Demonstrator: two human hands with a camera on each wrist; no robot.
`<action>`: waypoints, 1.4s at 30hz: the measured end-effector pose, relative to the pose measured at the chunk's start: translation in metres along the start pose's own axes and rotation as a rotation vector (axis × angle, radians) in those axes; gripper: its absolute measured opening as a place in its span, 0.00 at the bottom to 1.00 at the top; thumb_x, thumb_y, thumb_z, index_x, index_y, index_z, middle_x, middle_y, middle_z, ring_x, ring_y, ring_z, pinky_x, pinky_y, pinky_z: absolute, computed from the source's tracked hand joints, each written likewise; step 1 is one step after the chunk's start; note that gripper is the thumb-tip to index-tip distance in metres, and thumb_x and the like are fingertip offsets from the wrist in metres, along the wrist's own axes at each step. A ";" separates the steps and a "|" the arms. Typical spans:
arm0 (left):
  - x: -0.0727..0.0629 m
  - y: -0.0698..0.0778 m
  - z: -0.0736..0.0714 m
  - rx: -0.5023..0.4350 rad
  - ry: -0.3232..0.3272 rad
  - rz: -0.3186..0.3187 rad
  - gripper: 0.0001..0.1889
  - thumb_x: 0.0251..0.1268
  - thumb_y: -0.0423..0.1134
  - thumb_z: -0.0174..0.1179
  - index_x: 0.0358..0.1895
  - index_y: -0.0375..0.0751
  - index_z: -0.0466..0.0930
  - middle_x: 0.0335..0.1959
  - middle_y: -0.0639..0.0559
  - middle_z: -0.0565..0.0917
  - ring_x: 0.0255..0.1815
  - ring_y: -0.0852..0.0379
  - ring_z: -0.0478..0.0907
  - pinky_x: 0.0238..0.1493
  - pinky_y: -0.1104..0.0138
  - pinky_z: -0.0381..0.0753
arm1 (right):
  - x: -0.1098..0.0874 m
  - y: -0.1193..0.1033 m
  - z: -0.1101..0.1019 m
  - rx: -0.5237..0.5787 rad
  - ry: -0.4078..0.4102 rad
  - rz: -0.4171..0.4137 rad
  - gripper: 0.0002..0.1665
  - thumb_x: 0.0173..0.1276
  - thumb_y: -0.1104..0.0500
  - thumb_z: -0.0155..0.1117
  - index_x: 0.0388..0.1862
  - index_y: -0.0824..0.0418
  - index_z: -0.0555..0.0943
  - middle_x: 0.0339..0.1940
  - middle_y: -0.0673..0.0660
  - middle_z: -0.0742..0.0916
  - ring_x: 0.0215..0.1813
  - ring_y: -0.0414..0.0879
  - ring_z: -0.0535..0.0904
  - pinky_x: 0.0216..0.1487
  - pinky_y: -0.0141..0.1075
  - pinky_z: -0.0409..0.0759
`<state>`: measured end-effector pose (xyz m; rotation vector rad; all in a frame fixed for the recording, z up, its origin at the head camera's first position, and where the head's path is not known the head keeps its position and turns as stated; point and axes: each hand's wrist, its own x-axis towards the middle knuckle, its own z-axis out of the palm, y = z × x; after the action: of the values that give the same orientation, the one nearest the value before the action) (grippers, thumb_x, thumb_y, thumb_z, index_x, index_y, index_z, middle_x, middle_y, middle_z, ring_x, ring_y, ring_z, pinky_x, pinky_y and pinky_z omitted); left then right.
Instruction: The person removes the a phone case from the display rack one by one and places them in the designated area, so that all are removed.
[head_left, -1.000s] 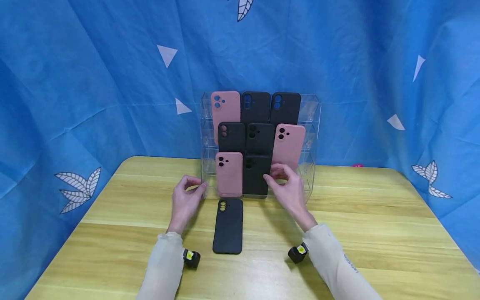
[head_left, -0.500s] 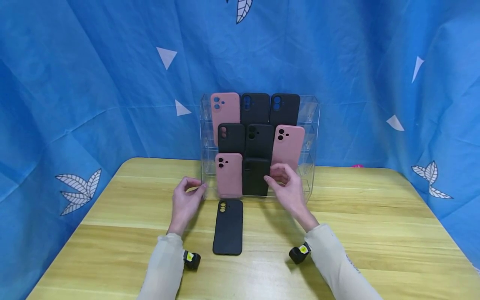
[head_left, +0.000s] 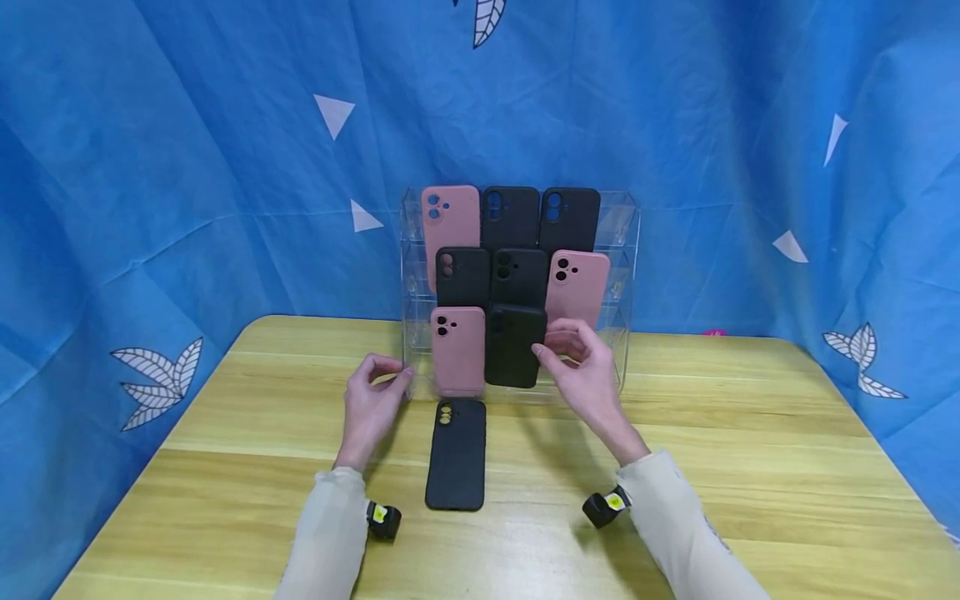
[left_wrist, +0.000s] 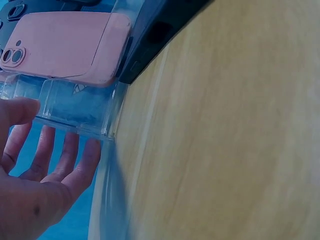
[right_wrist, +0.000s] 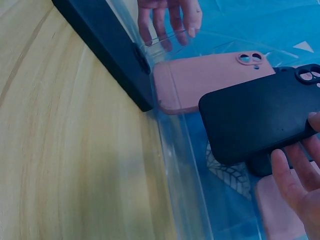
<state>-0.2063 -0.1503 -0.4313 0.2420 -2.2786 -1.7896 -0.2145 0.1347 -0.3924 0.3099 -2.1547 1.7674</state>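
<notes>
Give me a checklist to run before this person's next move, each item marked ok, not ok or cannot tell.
1. Right hand grip on the held black case: ok, pinched at its right edge.
2. Left hand on the clear rack: ok, at its left edge.
3. Level of the held black case with the bottom pink case: not ok, its lower end sits higher in the head view.
4. Lower end of the held black case touching the rack: cannot tell.
5. Loose black case clear of both hands: ok, lying on the table.
</notes>
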 end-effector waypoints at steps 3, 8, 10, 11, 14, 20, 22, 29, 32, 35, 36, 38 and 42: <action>0.000 0.000 0.000 0.000 -0.002 -0.003 0.09 0.68 0.37 0.67 0.45 0.37 0.80 0.47 0.41 0.82 0.47 0.46 0.88 0.43 0.61 0.90 | -0.002 -0.003 -0.002 0.008 -0.007 -0.003 0.16 0.67 0.67 0.71 0.51 0.65 0.79 0.43 0.66 0.88 0.39 0.33 0.85 0.40 0.25 0.86; -0.001 0.001 0.000 -0.005 -0.006 -0.009 0.09 0.68 0.37 0.67 0.45 0.37 0.80 0.47 0.41 0.82 0.47 0.47 0.88 0.43 0.61 0.91 | -0.007 -0.007 -0.005 0.021 -0.026 -0.026 0.16 0.66 0.68 0.72 0.51 0.65 0.79 0.41 0.66 0.88 0.38 0.35 0.85 0.38 0.26 0.86; -0.001 0.001 0.000 -0.009 -0.008 -0.013 0.09 0.68 0.37 0.67 0.45 0.37 0.80 0.48 0.41 0.82 0.47 0.48 0.88 0.44 0.61 0.91 | -0.010 -0.008 -0.007 0.021 -0.033 -0.033 0.16 0.66 0.68 0.72 0.51 0.65 0.79 0.40 0.67 0.88 0.37 0.35 0.85 0.38 0.26 0.86; -0.001 0.001 0.000 -0.012 -0.010 -0.014 0.09 0.68 0.37 0.67 0.46 0.37 0.80 0.48 0.41 0.82 0.47 0.48 0.87 0.44 0.61 0.91 | -0.011 -0.008 -0.007 0.021 -0.036 -0.036 0.16 0.65 0.69 0.72 0.51 0.65 0.79 0.40 0.67 0.88 0.37 0.35 0.86 0.38 0.26 0.87; -0.001 0.001 0.000 -0.018 -0.011 -0.015 0.10 0.68 0.36 0.67 0.46 0.36 0.79 0.48 0.41 0.82 0.47 0.49 0.87 0.44 0.61 0.91 | -0.014 -0.008 -0.008 0.023 -0.048 -0.044 0.17 0.65 0.70 0.72 0.51 0.66 0.79 0.40 0.67 0.88 0.36 0.35 0.86 0.38 0.28 0.87; 0.001 -0.001 0.000 -0.019 -0.010 -0.008 0.09 0.68 0.35 0.66 0.45 0.35 0.79 0.47 0.42 0.82 0.47 0.48 0.87 0.43 0.61 0.91 | -0.020 -0.008 -0.009 0.038 -0.064 -0.031 0.17 0.64 0.71 0.71 0.51 0.68 0.78 0.39 0.66 0.88 0.36 0.34 0.86 0.38 0.29 0.89; 0.001 -0.001 0.000 -0.022 -0.013 -0.009 0.09 0.68 0.35 0.66 0.46 0.35 0.79 0.47 0.41 0.82 0.47 0.47 0.87 0.44 0.60 0.91 | -0.022 -0.008 -0.009 0.046 -0.075 -0.023 0.18 0.64 0.72 0.71 0.51 0.68 0.78 0.40 0.67 0.88 0.36 0.35 0.86 0.37 0.30 0.89; 0.001 -0.002 -0.001 -0.025 -0.010 0.000 0.09 0.68 0.34 0.66 0.45 0.35 0.79 0.46 0.42 0.82 0.49 0.46 0.87 0.44 0.60 0.91 | -0.028 -0.007 -0.011 0.041 -0.120 -0.012 0.18 0.65 0.72 0.70 0.53 0.68 0.78 0.40 0.70 0.88 0.35 0.46 0.89 0.38 0.39 0.91; 0.001 -0.002 -0.001 -0.032 -0.014 -0.004 0.09 0.68 0.34 0.66 0.45 0.35 0.79 0.46 0.42 0.82 0.48 0.46 0.87 0.44 0.60 0.91 | -0.029 -0.007 -0.013 0.044 -0.142 0.006 0.18 0.66 0.73 0.69 0.54 0.68 0.77 0.41 0.71 0.88 0.34 0.43 0.89 0.38 0.44 0.92; 0.002 -0.001 -0.001 -0.033 -0.021 -0.010 0.09 0.69 0.34 0.66 0.46 0.35 0.79 0.47 0.42 0.82 0.48 0.46 0.87 0.43 0.60 0.91 | -0.031 -0.007 -0.014 0.054 -0.164 0.028 0.19 0.67 0.73 0.68 0.55 0.69 0.77 0.42 0.73 0.88 0.35 0.38 0.89 0.37 0.48 0.91; 0.002 -0.001 -0.001 -0.033 -0.022 -0.011 0.09 0.69 0.34 0.66 0.46 0.35 0.79 0.47 0.42 0.81 0.48 0.46 0.87 0.43 0.61 0.91 | -0.031 -0.007 -0.015 0.055 -0.170 0.034 0.19 0.67 0.73 0.67 0.56 0.69 0.76 0.42 0.74 0.88 0.35 0.38 0.89 0.36 0.49 0.91; 0.002 -0.001 -0.001 -0.032 -0.021 -0.013 0.09 0.69 0.35 0.66 0.46 0.35 0.78 0.47 0.43 0.81 0.47 0.47 0.87 0.43 0.62 0.91 | -0.033 -0.007 -0.016 0.057 -0.178 0.046 0.20 0.67 0.73 0.67 0.57 0.70 0.76 0.42 0.75 0.87 0.36 0.38 0.89 0.36 0.51 0.91; 0.003 -0.001 -0.001 -0.037 -0.025 -0.013 0.09 0.69 0.35 0.65 0.46 0.35 0.78 0.47 0.42 0.81 0.48 0.46 0.87 0.42 0.63 0.91 | -0.036 -0.006 -0.017 0.049 -0.186 0.073 0.21 0.67 0.74 0.66 0.59 0.69 0.76 0.43 0.75 0.88 0.36 0.38 0.89 0.36 0.54 0.90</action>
<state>-0.2087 -0.1518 -0.4316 0.2291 -2.2641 -1.8493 -0.1769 0.1482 -0.3978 0.4285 -2.2784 1.9016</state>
